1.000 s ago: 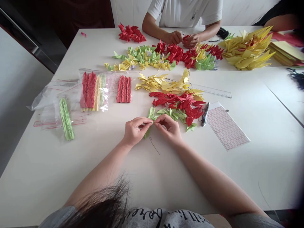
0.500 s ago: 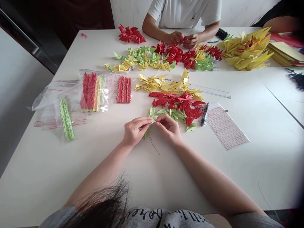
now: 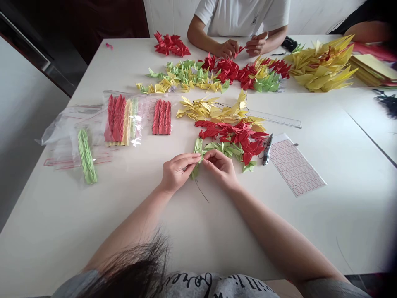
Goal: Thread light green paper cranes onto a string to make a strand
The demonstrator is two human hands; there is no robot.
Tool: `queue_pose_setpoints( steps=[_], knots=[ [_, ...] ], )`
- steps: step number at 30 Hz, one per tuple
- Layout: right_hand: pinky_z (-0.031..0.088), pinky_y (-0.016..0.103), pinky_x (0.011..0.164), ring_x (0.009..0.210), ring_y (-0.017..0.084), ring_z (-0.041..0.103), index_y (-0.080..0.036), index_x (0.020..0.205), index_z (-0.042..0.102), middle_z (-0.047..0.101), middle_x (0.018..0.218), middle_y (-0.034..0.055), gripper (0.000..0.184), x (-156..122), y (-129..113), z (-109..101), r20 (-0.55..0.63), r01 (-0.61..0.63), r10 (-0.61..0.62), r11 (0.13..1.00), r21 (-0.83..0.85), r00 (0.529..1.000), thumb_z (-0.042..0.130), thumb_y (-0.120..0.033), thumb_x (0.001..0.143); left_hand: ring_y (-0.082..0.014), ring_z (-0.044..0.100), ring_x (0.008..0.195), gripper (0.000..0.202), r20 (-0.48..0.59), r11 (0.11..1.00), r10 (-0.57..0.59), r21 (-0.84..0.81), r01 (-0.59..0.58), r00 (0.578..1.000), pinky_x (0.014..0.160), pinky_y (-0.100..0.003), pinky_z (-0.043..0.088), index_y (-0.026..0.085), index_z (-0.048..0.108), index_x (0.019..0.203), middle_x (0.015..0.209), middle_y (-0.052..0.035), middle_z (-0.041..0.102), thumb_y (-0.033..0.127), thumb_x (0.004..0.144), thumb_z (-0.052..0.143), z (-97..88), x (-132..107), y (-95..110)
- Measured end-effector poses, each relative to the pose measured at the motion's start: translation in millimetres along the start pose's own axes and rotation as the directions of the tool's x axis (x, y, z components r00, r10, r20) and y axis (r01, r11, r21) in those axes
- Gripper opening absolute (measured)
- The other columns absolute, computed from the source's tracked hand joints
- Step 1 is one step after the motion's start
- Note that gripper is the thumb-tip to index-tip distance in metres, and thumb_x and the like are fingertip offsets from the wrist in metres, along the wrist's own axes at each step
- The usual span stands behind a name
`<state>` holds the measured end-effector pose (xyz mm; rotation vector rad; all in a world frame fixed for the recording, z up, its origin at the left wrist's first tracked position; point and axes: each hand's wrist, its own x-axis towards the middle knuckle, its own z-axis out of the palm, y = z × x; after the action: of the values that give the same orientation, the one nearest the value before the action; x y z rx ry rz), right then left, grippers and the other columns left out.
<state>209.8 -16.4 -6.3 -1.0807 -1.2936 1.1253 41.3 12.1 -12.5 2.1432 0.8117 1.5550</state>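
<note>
**Two-handed pinch, green paper**

Left hand [image 3: 177,173], palm down, and right hand [image 3: 221,167], fingers curled, each pinch a green origami crane [image 3: 197,162] between thumb and fingertips, just above the white worktop [image 3: 93,223]. Forearms angle inward from the near edge. Dark thread [image 3: 201,191] trails nearward. Just farther: loose green cranes [image 3: 228,148], red cranes [image 3: 235,136].

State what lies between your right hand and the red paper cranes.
Green paper cranes lie between the right hand and the red paper cranes, as the head view shows.
</note>
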Motion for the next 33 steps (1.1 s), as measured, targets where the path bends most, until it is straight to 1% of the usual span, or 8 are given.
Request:
queue_pose_setpoints(
  steps=[5,12,15,20,23,28,33],
  knots=[
    [0.040,0.027,0.061,0.067,0.013,0.049,-0.020,0.084,0.058,0.055,0.076,0.0007,0.029,0.5,2.2,0.4,-0.012,0.017,-0.017,1.000,0.014,1.000,0.071,-0.046,0.084,-0.0118,0.073,0.090,0.016,-0.001,1.000,0.009,0.003,-0.009,1.000,0.082,-0.019,0.061,0.018,0.074,0.093,0.098,-0.0049,0.076,0.008,0.083,0.068,0.7,-0.5,-0.4],
    [0.039,0.027,0.061,0.067,0.012,0.049,-0.020,0.085,0.058,0.054,0.077,0.0005,0.027,0.7,4.3,-0.9,0.007,0.013,-0.014,0.999,0.038,1.000,0.071,-0.044,0.084,-0.0116,0.073,0.089,0.016,0.009,1.000,0.015,0.009,-0.015,1.000,0.084,-0.020,0.061,0.018,0.075,0.093,0.098,-0.0055,0.076,0.008,0.083,0.068,0.1,-1.0,-0.9],
    [0.040,0.027,0.061,0.067,0.012,0.048,-0.020,0.085,0.058,0.054,0.077,0.0008,0.030,0.8,2.9,-1.0,0.021,-0.003,0.002,0.999,0.051,1.000,0.071,-0.047,0.084,-0.0116,0.073,0.089,0.017,0.012,1.000,0.012,0.007,-0.012,1.000,0.083,-0.020,0.061,0.019,0.075,0.094,0.099,-0.0049,0.076,0.007,0.083,0.067,-0.1,-0.8,-1.2],
    [0.039,0.027,0.059,0.064,0.013,0.047,-0.020,0.084,0.058,0.053,0.074,0.0006,0.032,0.9,1.3,-0.5,0.021,-0.009,0.009,1.000,0.017,1.000,0.069,-0.050,0.083,-0.0119,0.073,0.089,0.017,0.010,1.000,0.010,-0.001,-0.010,1.000,0.083,-0.021,0.061,0.020,0.074,0.094,0.099,-0.0034,0.076,0.009,0.084,0.067,0.0,-0.7,-1.5],
    [0.038,0.027,0.059,0.065,0.013,0.047,-0.020,0.083,0.057,0.053,0.074,0.0006,0.032,1.0,1.4,-0.5,0.023,-0.003,0.002,1.000,0.019,1.000,0.069,-0.050,0.084,-0.0119,0.073,0.089,0.015,0.022,1.000,0.004,0.007,-0.004,1.000,0.079,-0.020,0.062,0.019,0.074,0.093,0.099,-0.0041,0.076,0.010,0.084,0.066,0.0,-0.7,-1.4],
    [0.040,0.029,0.062,0.068,0.014,0.048,-0.021,0.083,0.058,0.055,0.077,0.0014,0.031,1.5,2.3,-1.0,0.028,0.024,-0.024,1.000,0.000,0.999,0.068,-0.049,0.084,-0.0109,0.072,0.086,0.012,0.049,1.000,-0.029,-0.006,0.030,0.998,0.066,-0.016,0.060,0.017,0.072,0.091,0.094,-0.0051,0.076,0.010,0.086,0.064,-0.3,0.5,0.5],
    [0.040,0.030,0.062,0.068,0.015,0.048,-0.021,0.083,0.057,0.054,0.077,0.0017,0.026,1.0,3.3,-1.5,0.036,0.069,-0.068,0.997,-0.026,0.997,0.067,-0.045,0.087,-0.0102,0.071,0.083,0.009,0.074,0.997,-0.069,-0.022,0.070,0.995,0.063,-0.014,0.058,0.017,0.070,0.090,0.089,-0.0044,0.075,0.012,0.087,0.063,-0.9,1.8,2.4]
  ],
)
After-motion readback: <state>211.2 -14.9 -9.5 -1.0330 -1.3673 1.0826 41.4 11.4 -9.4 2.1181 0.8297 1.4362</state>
